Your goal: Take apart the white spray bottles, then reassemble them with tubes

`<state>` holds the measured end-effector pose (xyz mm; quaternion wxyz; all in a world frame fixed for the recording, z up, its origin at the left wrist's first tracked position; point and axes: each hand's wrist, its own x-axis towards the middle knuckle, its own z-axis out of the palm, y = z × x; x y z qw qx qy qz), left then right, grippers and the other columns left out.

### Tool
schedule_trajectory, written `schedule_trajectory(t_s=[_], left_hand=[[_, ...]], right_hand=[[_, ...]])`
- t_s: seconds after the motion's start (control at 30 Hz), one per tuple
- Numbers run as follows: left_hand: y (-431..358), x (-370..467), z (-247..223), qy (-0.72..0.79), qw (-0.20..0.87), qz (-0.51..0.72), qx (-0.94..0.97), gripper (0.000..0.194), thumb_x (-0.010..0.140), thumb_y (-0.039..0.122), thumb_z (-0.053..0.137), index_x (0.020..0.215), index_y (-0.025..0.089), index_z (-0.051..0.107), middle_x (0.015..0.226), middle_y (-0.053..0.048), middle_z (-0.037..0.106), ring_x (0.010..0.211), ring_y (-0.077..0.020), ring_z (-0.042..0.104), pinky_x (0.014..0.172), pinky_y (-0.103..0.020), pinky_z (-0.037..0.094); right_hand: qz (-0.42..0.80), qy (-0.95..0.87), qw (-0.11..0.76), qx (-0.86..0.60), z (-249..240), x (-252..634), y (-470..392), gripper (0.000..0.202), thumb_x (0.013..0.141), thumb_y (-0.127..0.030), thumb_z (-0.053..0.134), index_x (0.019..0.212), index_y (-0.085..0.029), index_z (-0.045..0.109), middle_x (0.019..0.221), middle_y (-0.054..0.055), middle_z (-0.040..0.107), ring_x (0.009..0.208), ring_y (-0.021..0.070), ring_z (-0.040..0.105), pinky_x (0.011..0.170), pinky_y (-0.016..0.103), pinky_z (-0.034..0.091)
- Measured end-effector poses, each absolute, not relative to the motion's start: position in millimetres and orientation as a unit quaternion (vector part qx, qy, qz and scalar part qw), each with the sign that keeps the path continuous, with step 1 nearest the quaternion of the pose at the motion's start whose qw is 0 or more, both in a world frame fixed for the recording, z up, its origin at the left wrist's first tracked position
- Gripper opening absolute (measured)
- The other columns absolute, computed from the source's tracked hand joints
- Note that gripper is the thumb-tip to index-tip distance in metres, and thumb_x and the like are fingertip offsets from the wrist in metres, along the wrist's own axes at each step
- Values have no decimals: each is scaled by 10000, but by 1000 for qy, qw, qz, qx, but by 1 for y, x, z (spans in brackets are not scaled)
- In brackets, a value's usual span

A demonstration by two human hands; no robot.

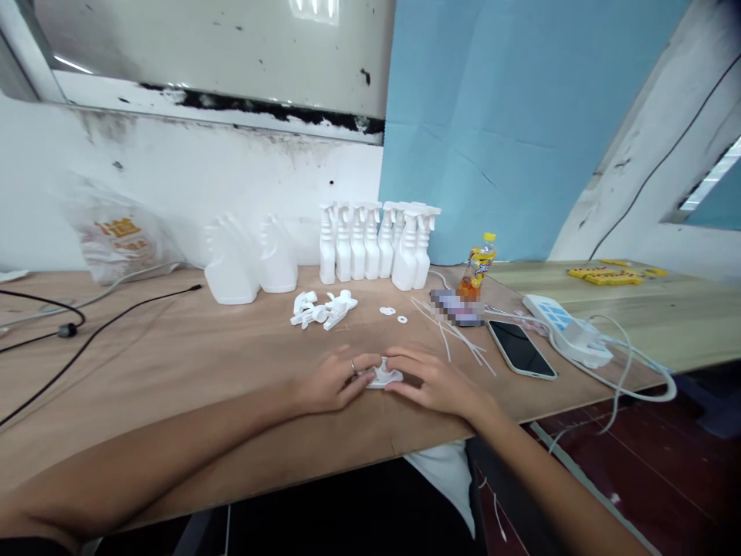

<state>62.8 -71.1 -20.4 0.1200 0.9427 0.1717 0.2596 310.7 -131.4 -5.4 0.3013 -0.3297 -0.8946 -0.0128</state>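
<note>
My left hand (334, 380) and my right hand (431, 380) meet near the table's front edge, fingers closed around a white trigger spray head (383, 375). It lies low against the tabletop, partly covered by my fingers. A ring shows on a finger of the left hand. Just beyond my hands is a small heap of loose white spray heads (324, 310). A few white ring washers (402, 319) lie to the right of the heap. Several thin white dip tubes (457, 333) are scattered beyond my right hand.
Against the wall stand white spray bottles with heads (359, 251) and headless white bottles (232, 270). A plastic bag (119, 239) and black cable (109, 328) are at left. To the right are a drink bottle (478, 270), phone (521, 349) and power strip (564, 328) with looping cords.
</note>
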Motion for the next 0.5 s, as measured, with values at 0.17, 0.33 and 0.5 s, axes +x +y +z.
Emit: schedule_trajectory(t_s=[0.17,0.33,0.5], left_hand=[[-67,63,-22,162,97,242,952,418,976,459,578,1334,244,586,989,-50,733,833,-198,658,760,-290,462],[-65,63,-29,201,138,238,940,363,989,478,555,1271,258,616,848,1,719,637,-128,612,612,-231,409],[-70,64,-25,253,136,212,934,353,945,495,590,1193,243,596,956,-3,733,622,-135,611,627,-251,422]], right_hand=[[6,-894,320,-314,-5,306,-129,186,989,-267,592,1141,-241,697,1100,79,722,1037,214,686,922,366,557],[57,-851,365,-373,0,314,-127,194,977,-320,604,1128,-261,709,1089,41,754,961,189,716,881,329,561],[-64,-679,271,-680,9,352,-117,296,977,-376,551,814,-188,712,781,101,749,717,236,708,659,312,503]])
